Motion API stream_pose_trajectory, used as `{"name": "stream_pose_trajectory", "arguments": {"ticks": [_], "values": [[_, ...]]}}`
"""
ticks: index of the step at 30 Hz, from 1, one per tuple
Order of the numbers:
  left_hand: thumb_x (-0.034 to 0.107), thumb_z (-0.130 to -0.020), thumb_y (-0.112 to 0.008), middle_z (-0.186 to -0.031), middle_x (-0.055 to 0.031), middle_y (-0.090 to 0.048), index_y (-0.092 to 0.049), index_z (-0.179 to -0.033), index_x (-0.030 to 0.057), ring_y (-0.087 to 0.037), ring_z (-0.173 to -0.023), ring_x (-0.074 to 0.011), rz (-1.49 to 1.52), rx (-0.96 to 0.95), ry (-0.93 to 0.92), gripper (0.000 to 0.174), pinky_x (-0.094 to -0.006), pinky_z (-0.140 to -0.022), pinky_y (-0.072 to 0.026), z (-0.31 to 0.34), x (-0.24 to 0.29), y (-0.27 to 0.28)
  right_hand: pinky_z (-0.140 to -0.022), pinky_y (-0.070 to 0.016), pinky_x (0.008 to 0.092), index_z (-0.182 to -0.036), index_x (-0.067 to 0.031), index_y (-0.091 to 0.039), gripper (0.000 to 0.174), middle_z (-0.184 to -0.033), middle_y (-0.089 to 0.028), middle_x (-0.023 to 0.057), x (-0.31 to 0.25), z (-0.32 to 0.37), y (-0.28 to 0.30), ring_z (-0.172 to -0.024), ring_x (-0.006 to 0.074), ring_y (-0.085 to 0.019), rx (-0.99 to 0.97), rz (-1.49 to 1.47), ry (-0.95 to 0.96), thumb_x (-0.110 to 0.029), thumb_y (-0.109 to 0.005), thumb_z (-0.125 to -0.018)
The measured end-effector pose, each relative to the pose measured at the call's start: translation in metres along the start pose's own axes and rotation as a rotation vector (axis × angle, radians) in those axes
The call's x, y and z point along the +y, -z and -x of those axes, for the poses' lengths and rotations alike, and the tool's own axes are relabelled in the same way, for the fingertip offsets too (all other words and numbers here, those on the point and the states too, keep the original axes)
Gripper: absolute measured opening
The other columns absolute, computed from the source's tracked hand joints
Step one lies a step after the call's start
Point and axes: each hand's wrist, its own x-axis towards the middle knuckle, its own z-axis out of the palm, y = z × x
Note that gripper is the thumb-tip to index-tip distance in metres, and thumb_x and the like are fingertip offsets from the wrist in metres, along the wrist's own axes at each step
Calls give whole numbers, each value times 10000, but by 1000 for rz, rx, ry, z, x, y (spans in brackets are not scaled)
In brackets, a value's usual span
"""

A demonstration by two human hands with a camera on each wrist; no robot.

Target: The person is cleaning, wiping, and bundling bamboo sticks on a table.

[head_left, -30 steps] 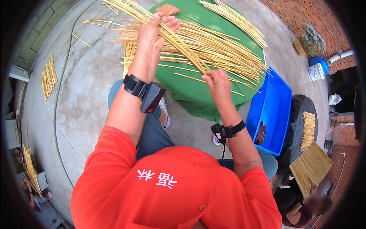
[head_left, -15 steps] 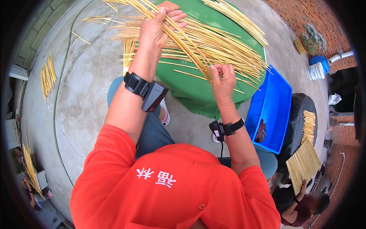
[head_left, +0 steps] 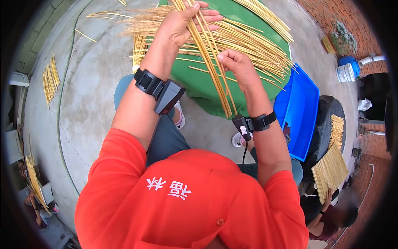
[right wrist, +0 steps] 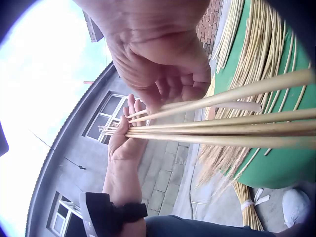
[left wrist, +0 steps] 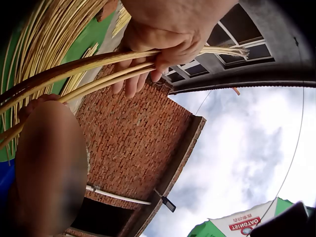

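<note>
In the head view the left hand (head_left: 177,27) holds several long yellow stalks (head_left: 208,62) under its thumb, across the palm, with its fingers stretched out. Their lower ends hang past the near edge of the green cloth (head_left: 199,96). The right hand (head_left: 241,68) pinches a stalk between thumb and forefinger, a little apart from the others. Seen from the right wrist, the right hand (right wrist: 165,64) has its fingers curled above the fanned stalks (right wrist: 222,129), and the left hand (right wrist: 126,143) grips their far ends. Behind them a large pile of stalks (head_left: 248,45) lies on the cloth.
A blue bin (head_left: 304,112) stands right of the cloth. Beyond it are a black-covered surface (head_left: 325,124) and a person's arm (head_left: 322,213) at a stalk mat (head_left: 330,172). A tied bundle (head_left: 138,52) stands left of the cloth; a hose (head_left: 60,124) crosses the floor.
Both hands have moved right, the left also upward. The stalks now stand steeper and fan apart, and the right hand has risen along them from near their lower ends.
</note>
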Motion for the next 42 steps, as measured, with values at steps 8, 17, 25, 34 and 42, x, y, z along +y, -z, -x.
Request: {"name": "stream_pose_trajectory", "arguments": {"ticks": [8,17,25,34,42], "values": [[98,-796,-593,-916,-168,-560,-427,-1164,-69,-581,-853,-287,101,-226,7,437,-412,-781,-514,-10,22,30,-544,-328,205,-746,-63,-585,111,-641,-477,-55,35,26,31,-594,49,-396,-20,80,-41,-143,-656,-777],[121,-887,-409,-875,-176,-589,-436,-1144,-124,-602,-806,-262,51,-88,31,356,-385,-772,-518,-17,23,32,-582,-372,228,-803,-47,-591,142,-712,-530,-34,55,40,46,-655,65,-460,4,132,-72,-180,-643,-793],[160,-894,-483,-578,-15,-465,-512,-929,7,-420,-487,-103,-51,128,-215,159,-230,-454,-376,-16,6,25,-686,-428,362,-918,-57,-537,269,-833,-552,155,85,50,18,-776,286,-532,-72,582,-81,-319,-514,-864],[259,-849,-583,-444,31,-331,-517,-875,29,-291,-348,-86,-247,281,-350,240,-223,-344,-239,4,24,4,-737,-477,298,-976,-36,-615,302,-948,-631,110,141,7,119,-850,211,-601,238,497,-173,-192,-680,-725],[235,-893,-506,-438,16,-357,-518,-883,-1,-306,-350,-89,-368,341,-268,237,-219,-352,-262,4,10,-11,-736,-458,395,-864,-106,-628,127,-892,-594,87,166,-55,145,-820,291,-561,450,1066,-15,-155,-618,-747]]}}
